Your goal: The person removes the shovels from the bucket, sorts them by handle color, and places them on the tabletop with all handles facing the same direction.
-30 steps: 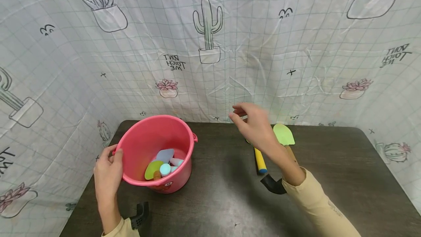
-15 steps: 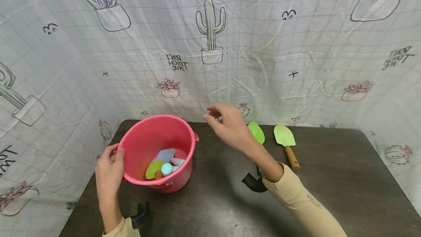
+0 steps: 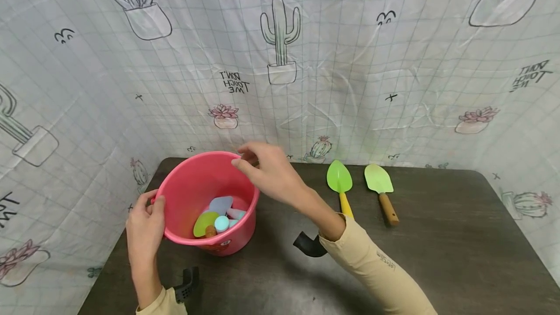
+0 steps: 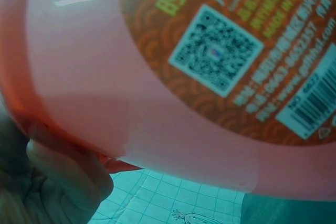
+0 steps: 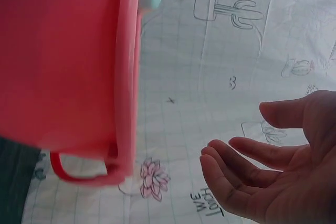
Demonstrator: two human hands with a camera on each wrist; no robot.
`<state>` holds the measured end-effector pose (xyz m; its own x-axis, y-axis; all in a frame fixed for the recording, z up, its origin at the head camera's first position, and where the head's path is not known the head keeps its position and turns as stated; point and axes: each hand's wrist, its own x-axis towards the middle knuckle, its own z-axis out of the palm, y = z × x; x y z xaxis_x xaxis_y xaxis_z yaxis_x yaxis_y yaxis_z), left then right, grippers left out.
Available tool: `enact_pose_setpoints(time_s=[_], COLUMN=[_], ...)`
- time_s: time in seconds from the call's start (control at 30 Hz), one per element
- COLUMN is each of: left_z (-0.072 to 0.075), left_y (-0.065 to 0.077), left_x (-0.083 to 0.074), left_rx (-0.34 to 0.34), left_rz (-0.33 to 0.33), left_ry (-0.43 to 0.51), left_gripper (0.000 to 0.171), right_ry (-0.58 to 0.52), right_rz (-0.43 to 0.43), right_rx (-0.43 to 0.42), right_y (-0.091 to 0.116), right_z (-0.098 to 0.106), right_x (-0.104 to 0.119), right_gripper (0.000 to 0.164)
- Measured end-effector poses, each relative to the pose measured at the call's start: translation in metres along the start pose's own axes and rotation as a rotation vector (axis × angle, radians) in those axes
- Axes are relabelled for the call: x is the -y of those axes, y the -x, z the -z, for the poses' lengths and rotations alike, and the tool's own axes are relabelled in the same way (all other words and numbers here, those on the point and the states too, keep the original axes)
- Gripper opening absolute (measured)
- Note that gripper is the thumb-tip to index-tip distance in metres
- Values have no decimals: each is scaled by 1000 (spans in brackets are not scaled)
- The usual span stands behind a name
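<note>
We see the left hand (image 3: 145,230) gripping the pink bucket (image 3: 239,238) by its rim, on the surface's (image 3: 459,237) left side! Our right hand (image 3: 274,173), loosely bent and empty, hovers near the rim, trowels (image 3: 339,177) farther right.

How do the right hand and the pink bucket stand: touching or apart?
Apart. The right wrist view shows it: the patterned cloth is visible in a plain gap between the right hand and the pink bucket.

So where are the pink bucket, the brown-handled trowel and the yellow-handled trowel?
Pink bucket (image 3: 197,183), head view: bare inner wall.
Brown-handled trowel (image 3: 380,185), head view: lower green blade.
Yellow-handled trowel (image 3: 341,183), head view: lower green blade.
</note>
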<state>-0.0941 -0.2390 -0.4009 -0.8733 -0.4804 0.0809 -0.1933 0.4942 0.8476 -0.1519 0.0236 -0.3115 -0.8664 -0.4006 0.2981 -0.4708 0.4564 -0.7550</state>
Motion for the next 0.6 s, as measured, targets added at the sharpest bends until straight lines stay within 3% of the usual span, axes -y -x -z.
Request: enact_pose_setpoints(time_s=[0.3, 0.6], left_z=[1, 2], left_y=[-2, -1], left_x=[-6, -7], left_rx=[1, -1], left_rz=[7, 10], left_ry=[-3, -9], left_gripper=[47, 47], right_ry=[-43, -73], right_rz=[-60, -63], right_rx=[77, 173], right_y=[-9, -13], right_z=[-19, -40], right_x=[7, 6], right_gripper=[34, 32])
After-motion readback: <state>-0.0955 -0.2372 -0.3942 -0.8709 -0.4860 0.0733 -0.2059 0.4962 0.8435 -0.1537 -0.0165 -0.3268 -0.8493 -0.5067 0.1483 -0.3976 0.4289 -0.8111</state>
